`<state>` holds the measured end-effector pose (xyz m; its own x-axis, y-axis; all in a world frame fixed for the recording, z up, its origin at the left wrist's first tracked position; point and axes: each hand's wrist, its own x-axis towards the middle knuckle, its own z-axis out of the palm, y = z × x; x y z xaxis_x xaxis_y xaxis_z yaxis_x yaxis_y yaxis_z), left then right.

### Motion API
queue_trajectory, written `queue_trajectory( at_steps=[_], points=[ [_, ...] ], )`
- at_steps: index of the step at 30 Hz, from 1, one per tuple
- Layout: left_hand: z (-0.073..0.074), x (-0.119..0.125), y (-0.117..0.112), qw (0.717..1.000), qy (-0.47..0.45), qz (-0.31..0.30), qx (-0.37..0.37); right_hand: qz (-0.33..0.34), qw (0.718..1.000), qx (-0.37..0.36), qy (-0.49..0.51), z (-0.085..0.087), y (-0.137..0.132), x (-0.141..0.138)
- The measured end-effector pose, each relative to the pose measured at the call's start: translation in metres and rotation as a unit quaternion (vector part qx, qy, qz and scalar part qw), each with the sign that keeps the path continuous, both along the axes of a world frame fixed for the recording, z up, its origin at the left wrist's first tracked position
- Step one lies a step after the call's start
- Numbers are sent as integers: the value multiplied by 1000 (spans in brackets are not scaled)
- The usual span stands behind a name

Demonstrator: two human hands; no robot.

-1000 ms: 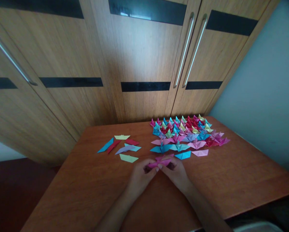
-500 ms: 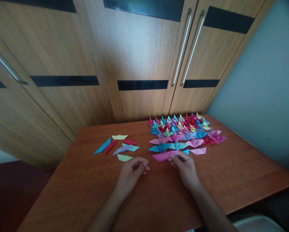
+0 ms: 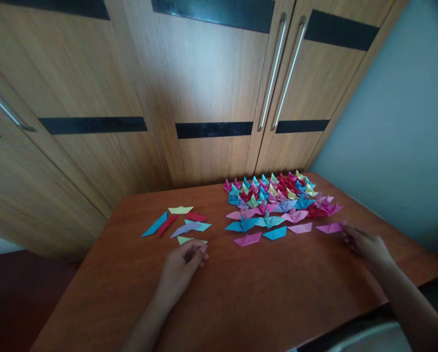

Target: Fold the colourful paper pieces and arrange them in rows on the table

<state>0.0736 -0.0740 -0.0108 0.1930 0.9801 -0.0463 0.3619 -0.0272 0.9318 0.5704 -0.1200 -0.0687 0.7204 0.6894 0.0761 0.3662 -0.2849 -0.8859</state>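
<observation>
At the right, my right hand (image 3: 363, 244) pinches the tip of a folded magenta paper piece (image 3: 329, 228), low over the table or touching it; which, I cannot tell. To its left lie a pale pink folded piece (image 3: 300, 228), a blue one (image 3: 275, 233) and another magenta one (image 3: 247, 239), spaced out in a row. My left hand (image 3: 184, 264) is curled closed with nothing visible in its fingers. Just beyond it, partly covered by the hand, is a pale green folded piece (image 3: 184, 240).
Several rows of coloured origami cranes (image 3: 270, 195) stand at the back right. A loose group of folded pieces, including a blue strip (image 3: 155, 224) and a red one (image 3: 167, 225), lies at the left. A wooden cabinet (image 3: 211, 161) rises behind the table (image 3: 219, 303).
My right hand has moved right with the magenta paper piece, uncovering the blue piece and the other magenta one. My left hand has shifted slightly left.
</observation>
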Motion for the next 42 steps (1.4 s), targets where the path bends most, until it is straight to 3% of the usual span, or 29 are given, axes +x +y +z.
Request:
queue_trajectory(
  at_steps=[3, 6, 10, 16, 21, 34, 38, 42],
  points=[
    [-4, 1, -1, 1000, 13, -7, 2, 7, 990, -134, -41, -5, 8, 15],
    [-5, 0, -2, 999, 40, -17, 13, 9, 953, -246, -176, 0, 20, 17],
    [-4, -1, -3, 997, 66, -22, 24, -37, 921, -308, -235, 3, 27, 6],
    [-4, -2, -4, 997, 68, -29, 26, -70, 915, -304, -255, 2, 23, -20],
    [-4, -1, -4, 997, 68, -38, 29, -52, 903, -312, -291, 7, 22, -38],
    [-6, -3, -4, 995, 74, -47, 40, -37, 892, -326, -310, 15, 24, -47],
    [-7, -2, -4, 996, 68, -47, 46, -81, 893, -272, -350, 20, 16, -55],
    [-7, -1, -4, 995, 75, -44, 50, -70, 888, -145, -431, 25, 11, -85]
  ],
)
